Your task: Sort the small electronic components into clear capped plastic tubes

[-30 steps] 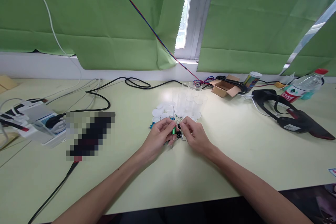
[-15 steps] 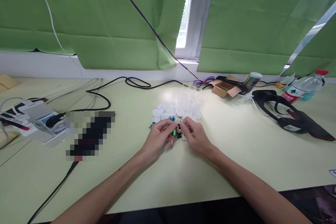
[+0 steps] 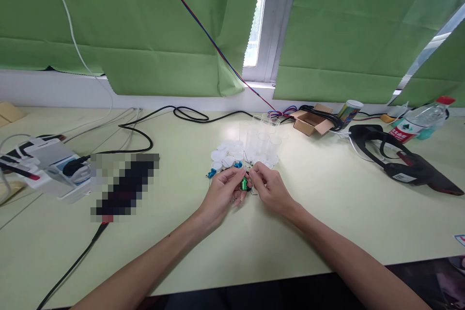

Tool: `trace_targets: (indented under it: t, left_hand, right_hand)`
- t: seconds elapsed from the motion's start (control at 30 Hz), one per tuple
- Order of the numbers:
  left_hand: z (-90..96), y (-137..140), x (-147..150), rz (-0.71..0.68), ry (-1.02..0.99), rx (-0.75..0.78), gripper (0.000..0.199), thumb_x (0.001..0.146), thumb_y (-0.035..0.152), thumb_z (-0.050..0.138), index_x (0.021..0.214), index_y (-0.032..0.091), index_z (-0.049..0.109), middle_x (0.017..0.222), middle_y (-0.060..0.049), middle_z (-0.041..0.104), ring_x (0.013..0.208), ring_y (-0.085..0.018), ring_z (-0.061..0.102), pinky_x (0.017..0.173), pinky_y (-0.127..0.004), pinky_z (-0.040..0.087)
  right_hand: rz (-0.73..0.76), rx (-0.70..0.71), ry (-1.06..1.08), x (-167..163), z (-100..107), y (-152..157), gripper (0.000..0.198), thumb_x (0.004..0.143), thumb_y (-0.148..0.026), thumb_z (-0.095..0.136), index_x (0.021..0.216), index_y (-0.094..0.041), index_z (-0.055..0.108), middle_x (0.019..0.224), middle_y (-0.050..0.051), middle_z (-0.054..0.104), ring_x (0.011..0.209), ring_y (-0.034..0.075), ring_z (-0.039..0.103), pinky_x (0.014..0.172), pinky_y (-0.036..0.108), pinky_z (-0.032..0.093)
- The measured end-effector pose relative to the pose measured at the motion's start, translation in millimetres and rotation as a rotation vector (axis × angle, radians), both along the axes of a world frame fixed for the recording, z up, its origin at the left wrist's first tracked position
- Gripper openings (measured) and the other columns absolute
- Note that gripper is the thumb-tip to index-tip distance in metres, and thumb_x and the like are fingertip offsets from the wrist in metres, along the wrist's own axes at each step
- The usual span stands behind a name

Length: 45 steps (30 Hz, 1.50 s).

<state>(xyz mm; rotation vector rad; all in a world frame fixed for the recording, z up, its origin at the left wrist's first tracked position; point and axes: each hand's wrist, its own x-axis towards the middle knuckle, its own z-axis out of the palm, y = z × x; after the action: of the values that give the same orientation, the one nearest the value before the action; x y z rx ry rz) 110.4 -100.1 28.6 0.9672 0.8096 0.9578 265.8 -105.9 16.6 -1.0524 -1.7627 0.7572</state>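
At the far left of the pale table (image 3: 254, 252), a white box-like unit (image 3: 47, 167) has a black plug (image 3: 74, 167) resting on it, with a pixelated dark object (image 3: 125, 186) just beside it, toward the middle. A black cable (image 3: 150, 143) runs along the table behind. Small blue pieces (image 3: 211, 173) lie just beyond the left hand (image 3: 221, 186), near white round discs (image 3: 218, 156). The left hand pinches a small green cylinder (image 3: 243, 183), held upright between the two hands. The right hand (image 3: 268, 183) has its fingertips drawn together close to the cylinder's top; what they grasp, if anything, cannot be told. A thin bent metal rod (image 3: 253, 191) shows just below those fingertips. Behind stand clear tubes (image 3: 263, 143); farther right come an open cardboard box (image 3: 308, 123), a can with a white lid (image 3: 349, 112), a black headset (image 3: 403, 172) and a red-capped plastic bottle (image 3: 417, 120).
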Motion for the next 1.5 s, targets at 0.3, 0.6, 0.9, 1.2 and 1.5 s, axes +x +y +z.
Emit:
trace_targets:
  t: [0.3,0.6,0.9,1.2,1.5]
  left_hand:
    - [0.1,-0.4,3.0,-0.007,-0.084,-0.059,0.031,0.080,0.044,0.072,0.078,0.015,0.060,0.066,-0.001,0.061,0.040,-0.004,0.043,0.036,-0.017,0.028]
    - [-0.8,-3.6,2.5,-0.019,-0.078,-0.066,0.025,0.082,0.036,0.070,0.074,0.014,0.061,0.066,-0.001,0.060,0.043,-0.003,0.045,0.038,-0.016,0.026]
    - [2.0,-5.7,4.8,-0.002,-0.126,-0.152,0.027,0.074,0.035,0.076,0.071,0.015,0.058,0.059,0.004,0.050,0.041,-0.003,0.041,0.037,-0.016,0.023]
    - [-4.6,-5.7,5.1,-0.030,-0.151,-0.145,0.028,0.077,0.034,0.074,0.068,0.016,0.055,0.055,0.007,0.044,0.036,-0.001,0.034,0.036,-0.017,0.023]
    - [-3.2,-6.5,6.5,-0.030,-0.132,-0.125,0.033,0.077,0.035,0.074,0.064,0.016,0.050,0.054,0.007,0.041,0.035,-0.002,0.037,0.033,-0.017,0.021]
  right_hand:
    - [0.077,-0.002,0.053,-0.1,1.4,-1.5,0.026,0.101,-0.033,0.037,0.077,-0.022,0.039,0.063,-0.002,0.052,0.055,0.012,0.043,0.055,0.026,0.036]
    - [0.079,0.079,-0.016,0.6,0.5,-3.3,0.024,0.101,-0.029,0.037,0.078,-0.022,0.040,0.066,-0.002,0.054,0.056,0.012,0.047,0.056,0.026,0.037]
    - [0.076,0.141,-0.165,-0.3,-0.3,-5.7,0.024,0.100,-0.025,0.035,0.077,-0.023,0.034,0.066,-0.002,0.051,0.055,0.012,0.041,0.055,0.027,0.034]
    - [0.095,0.142,-0.260,-0.8,0.8,-5.9,0.026,0.100,-0.023,0.034,0.075,-0.024,0.026,0.062,-0.005,0.034,0.053,0.013,0.028,0.053,0.028,0.026]
    - [0.122,0.122,-0.281,-1.9,5.9,-7.1,0.027,0.101,-0.023,0.033,0.075,-0.024,0.025,0.063,-0.005,0.032,0.053,0.013,0.029,0.054,0.028,0.025]
